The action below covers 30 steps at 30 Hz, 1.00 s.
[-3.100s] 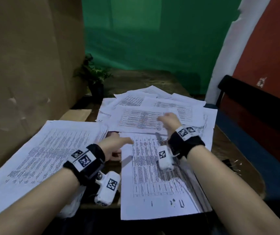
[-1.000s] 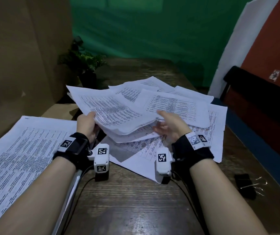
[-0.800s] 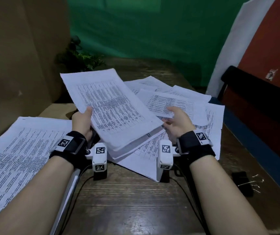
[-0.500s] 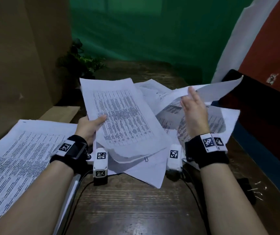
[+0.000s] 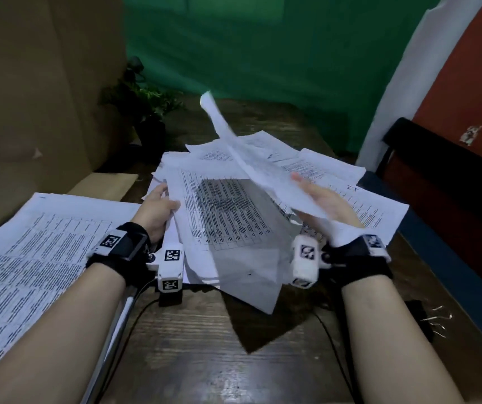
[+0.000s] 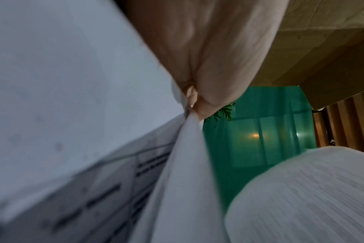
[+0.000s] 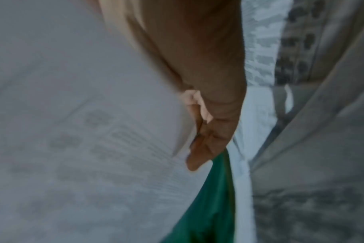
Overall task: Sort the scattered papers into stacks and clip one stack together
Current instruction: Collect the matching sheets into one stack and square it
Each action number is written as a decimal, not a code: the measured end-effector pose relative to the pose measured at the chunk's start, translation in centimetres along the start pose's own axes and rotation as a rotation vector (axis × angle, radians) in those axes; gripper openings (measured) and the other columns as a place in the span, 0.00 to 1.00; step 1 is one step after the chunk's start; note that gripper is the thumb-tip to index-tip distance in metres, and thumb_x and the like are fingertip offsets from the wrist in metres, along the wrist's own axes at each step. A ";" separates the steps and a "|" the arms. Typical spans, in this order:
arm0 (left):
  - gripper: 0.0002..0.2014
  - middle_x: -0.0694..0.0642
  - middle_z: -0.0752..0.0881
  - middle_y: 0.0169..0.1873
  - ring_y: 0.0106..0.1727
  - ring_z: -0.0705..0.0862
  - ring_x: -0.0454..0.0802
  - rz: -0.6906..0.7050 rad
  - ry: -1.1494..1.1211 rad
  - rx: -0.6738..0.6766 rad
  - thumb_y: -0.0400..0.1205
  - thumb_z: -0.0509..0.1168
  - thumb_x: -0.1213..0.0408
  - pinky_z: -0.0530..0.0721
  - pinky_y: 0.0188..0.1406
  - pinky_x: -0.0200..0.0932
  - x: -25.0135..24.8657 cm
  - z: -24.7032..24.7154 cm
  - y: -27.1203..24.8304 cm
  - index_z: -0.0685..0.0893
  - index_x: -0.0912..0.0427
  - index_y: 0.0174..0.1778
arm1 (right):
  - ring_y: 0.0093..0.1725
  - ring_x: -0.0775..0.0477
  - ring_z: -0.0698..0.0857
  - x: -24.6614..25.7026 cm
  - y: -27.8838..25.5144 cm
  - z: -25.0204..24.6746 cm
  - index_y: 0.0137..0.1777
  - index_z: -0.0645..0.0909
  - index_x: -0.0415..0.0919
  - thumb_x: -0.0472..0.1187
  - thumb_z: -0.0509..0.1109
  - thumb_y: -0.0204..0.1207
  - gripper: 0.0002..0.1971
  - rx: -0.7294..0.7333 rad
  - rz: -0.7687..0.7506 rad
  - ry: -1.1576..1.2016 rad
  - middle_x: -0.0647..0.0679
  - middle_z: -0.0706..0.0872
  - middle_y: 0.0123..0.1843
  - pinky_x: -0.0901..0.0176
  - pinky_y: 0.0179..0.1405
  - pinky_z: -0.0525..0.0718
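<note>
White printed sheets are seen from the head camera: a bundle (image 5: 222, 217) is gripped at its left edge by the left hand (image 5: 155, 211), and a loose sheet (image 5: 251, 158), long axis slanting up and away, is held over the bundle by the right hand (image 5: 324, 202). From the left wrist, fingers (image 6: 204, 102) are pinched on the paper edge. From the right wrist, blurred fingers (image 7: 204, 144) are curled against a sheet.

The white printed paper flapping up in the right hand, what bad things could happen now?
1. The single white printed sheet is bent and swinging in the right hand; it might crease or slip away.
2. The bundle of white printed pages is pinched at one edge by the left hand, so loose pages could slide out onto the dark wooden table.
</note>
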<state>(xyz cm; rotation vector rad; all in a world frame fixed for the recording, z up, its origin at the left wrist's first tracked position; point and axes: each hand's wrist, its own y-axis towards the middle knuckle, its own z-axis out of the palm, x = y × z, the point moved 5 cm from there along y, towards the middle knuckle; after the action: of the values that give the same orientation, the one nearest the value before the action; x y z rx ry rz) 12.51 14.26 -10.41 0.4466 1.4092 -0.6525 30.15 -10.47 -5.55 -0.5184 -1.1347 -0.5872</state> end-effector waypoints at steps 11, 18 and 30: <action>0.13 0.58 0.85 0.51 0.42 0.89 0.46 0.022 0.009 0.011 0.87 0.56 0.73 0.85 0.37 0.39 0.1 0.8 -0.6 0.76 0.57 0.65 | 0.56 0.47 0.85 -1.4 1.5 -1.2 0.78 0.69 0.36 0.37 0.71 0.81 0.27 -0.169 0.130 -0.511 0.40 0.82 0.65 0.75 0.41 0.82; 0.20 0.57 0.83 0.64 0.64 0.82 0.51 -0.149 0.038 0.034 0.85 0.63 0.60 0.77 0.69 0.52 0.6 0.8 -0.4 0.78 0.70 0.68 | 0.54 0.58 0.84 -2.5 1.3 -1.8 0.78 0.71 0.47 0.40 0.81 0.70 0.36 -0.065 0.277 -0.862 0.45 0.79 0.68 0.72 0.41 0.80; 0.14 0.69 0.87 0.52 0.47 0.89 0.58 0.033 0.062 -0.016 0.80 0.66 0.78 0.87 0.51 0.53 -0.2 0.0 -1.1 0.81 0.76 0.62 | 0.57 0.42 0.83 -2.3 2.4 -3.6 0.67 0.74 0.38 0.40 0.69 0.78 0.18 -0.366 0.167 -0.790 0.43 0.82 0.58 0.50 0.60 0.80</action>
<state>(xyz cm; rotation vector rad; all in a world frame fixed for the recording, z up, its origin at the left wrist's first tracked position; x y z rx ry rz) 11.82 13.45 -10.16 0.4800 1.4622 -0.6048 33.49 -10.65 -9.14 -1.2178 -1.7119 -0.4488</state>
